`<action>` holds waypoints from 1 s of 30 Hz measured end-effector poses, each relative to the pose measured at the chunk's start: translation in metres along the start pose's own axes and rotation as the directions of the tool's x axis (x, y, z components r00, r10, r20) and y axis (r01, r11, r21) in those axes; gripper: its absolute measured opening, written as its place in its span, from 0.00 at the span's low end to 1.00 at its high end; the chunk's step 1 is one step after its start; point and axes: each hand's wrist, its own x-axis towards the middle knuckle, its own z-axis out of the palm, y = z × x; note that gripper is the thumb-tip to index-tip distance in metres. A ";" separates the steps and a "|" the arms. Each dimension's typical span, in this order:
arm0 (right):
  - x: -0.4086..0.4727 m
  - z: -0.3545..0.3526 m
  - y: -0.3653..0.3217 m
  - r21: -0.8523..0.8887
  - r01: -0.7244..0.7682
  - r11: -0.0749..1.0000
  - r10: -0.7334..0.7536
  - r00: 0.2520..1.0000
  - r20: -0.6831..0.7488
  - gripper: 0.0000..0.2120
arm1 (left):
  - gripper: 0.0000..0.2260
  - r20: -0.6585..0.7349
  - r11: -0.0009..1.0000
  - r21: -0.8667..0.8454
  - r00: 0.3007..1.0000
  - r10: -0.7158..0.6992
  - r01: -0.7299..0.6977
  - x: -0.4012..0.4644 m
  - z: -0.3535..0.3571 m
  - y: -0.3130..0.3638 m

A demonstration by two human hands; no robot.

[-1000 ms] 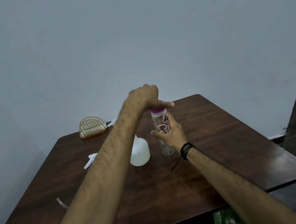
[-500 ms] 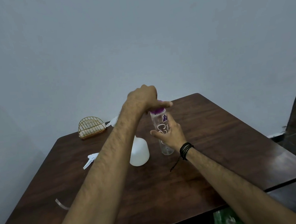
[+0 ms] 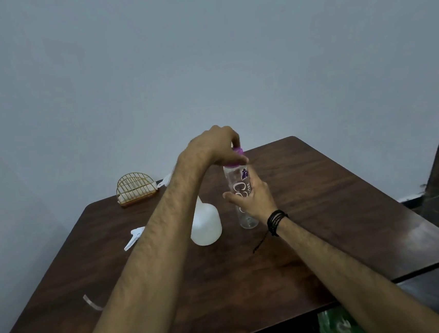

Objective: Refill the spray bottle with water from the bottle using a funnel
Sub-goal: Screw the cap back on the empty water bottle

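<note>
judging by the table [image 3: 324,210], we're early: spray head [image 3: 134,235] lies off at the left, spray bottle [image 3: 206,225] stands open mid-table, nothing poured yet. our left hand [image 3: 219,146] curls over the purple cap [image 3: 237,156]; our right hand [image 3: 254,200] grips the water bottle [image 3: 237,183], upright just right of it.

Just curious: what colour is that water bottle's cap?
Purple-pink; the cap shows in the head view, under the left hand.
</note>
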 end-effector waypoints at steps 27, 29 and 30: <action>0.001 -0.005 0.021 0.110 -0.074 0.991 0.060 0.991 0.123 0.38 | 0.25 -0.149 0.970 -0.235 0.988 0.034 -0.069 -0.019 0.036 -0.008; -0.011 -0.007 0.025 0.096 -0.090 0.991 0.075 0.986 0.149 0.34 | 0.30 -0.197 0.922 -0.385 0.980 -0.032 -0.047 -0.030 0.054 -0.009; -0.017 -0.008 0.029 0.084 -0.091 0.992 0.076 0.983 0.164 0.32 | 0.32 -0.214 0.892 -0.451 0.974 -0.075 -0.031 -0.036 0.064 -0.008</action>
